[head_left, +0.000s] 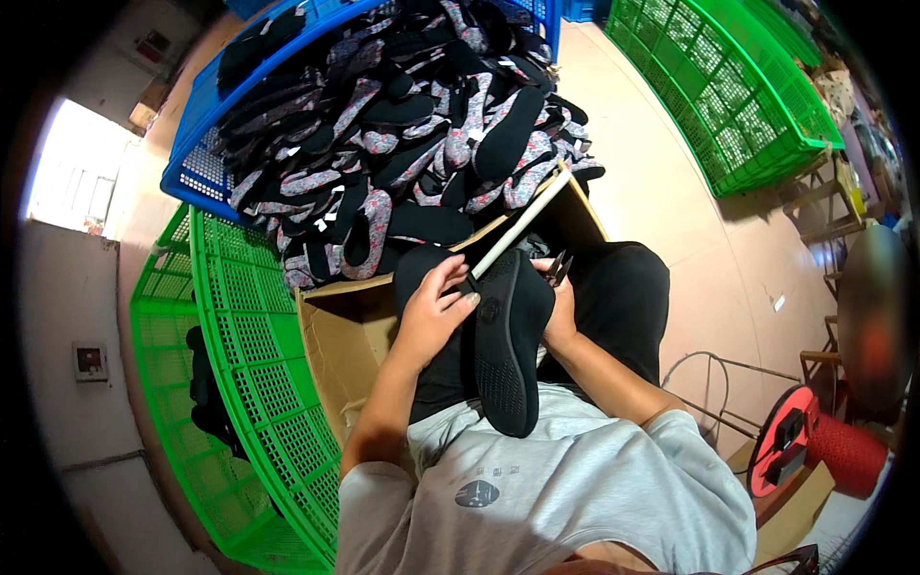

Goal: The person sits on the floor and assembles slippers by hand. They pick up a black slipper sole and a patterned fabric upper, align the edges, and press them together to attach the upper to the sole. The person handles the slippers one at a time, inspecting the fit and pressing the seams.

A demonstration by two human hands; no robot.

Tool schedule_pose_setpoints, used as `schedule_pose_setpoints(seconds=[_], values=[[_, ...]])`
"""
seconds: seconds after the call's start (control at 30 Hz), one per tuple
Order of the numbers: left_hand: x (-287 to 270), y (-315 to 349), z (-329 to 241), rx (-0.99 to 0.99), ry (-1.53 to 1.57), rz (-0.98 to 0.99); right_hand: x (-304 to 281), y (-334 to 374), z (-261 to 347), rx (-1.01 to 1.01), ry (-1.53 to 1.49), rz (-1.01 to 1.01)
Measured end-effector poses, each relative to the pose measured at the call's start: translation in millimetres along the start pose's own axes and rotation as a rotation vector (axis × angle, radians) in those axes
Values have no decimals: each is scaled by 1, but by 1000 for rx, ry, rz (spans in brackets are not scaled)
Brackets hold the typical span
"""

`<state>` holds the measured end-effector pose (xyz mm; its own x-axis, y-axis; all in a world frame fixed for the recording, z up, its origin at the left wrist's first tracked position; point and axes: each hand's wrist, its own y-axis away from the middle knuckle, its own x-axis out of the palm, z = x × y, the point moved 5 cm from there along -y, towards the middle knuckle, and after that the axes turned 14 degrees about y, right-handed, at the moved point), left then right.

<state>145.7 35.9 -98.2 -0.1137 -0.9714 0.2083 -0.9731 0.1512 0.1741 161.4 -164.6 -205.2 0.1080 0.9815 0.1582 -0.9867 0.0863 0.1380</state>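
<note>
A black cloth shoe (514, 355) with a textured dark sole stands tilted in front of my body, sole turned toward my left. My right hand (562, 316) is closed at its far side and steadies it. The same hand also holds small dark snips (559, 271), their points sticking up past the fingers. On the other side my left hand (436, 311) has its thumb and fingers bent together beside the sole's upper edge. A small dark bit shows at those fingertips; what it is I cannot make out.
Past my knees, a heap of black and floral-patterned shoes (412, 144) fills a blue crate (192, 177). A cardboard box (335, 355) with a pale rod (522, 222) across it sits before me. Green crates stand left (254, 355) and far right (728, 115); a red spool (843, 455) lies right.
</note>
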Motion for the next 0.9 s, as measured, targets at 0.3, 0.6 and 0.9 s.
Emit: schedule_pose_setpoints(seconds=[0.3, 0.6, 0.9], values=[[22, -24, -1, -155, 902, 242, 48, 15, 51, 124, -84, 376], [11, -10, -18, -115, 783, -12, 19, 7, 83, 88, 127, 466], [10, -6, -22, -56, 653, -144, 31, 7, 132, -239, 703, 563]])
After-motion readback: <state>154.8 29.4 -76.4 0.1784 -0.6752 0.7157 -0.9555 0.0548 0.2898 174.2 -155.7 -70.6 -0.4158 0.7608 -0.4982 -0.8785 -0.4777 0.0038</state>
